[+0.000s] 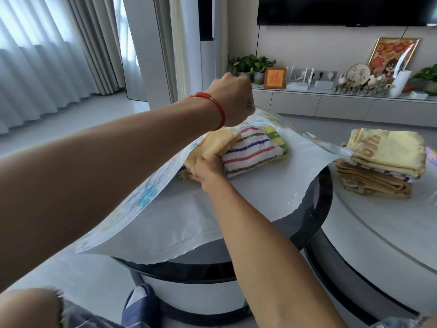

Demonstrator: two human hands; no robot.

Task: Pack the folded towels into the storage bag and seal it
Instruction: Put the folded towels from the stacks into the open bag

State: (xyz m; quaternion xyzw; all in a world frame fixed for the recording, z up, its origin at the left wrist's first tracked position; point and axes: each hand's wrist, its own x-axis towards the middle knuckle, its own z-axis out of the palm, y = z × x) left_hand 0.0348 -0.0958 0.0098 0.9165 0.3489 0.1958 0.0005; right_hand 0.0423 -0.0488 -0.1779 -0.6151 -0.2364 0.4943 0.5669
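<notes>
Storage bag (272,197) smooth matt plastic; towels (254,150) nubby terry cloth; tabletop (378,223) seemingly glossy.

- We see a bright, evenly daylit room; the light enters through the sheer curtains (47,50) on the left.
- Shadows are soft, darkest under the tabletop (369,223) rims.
- The television (345,10) reads nearly black.
- Wide-angle distortion bends lines near the frame edges.
- The near forearms look slightly soft.
</notes>
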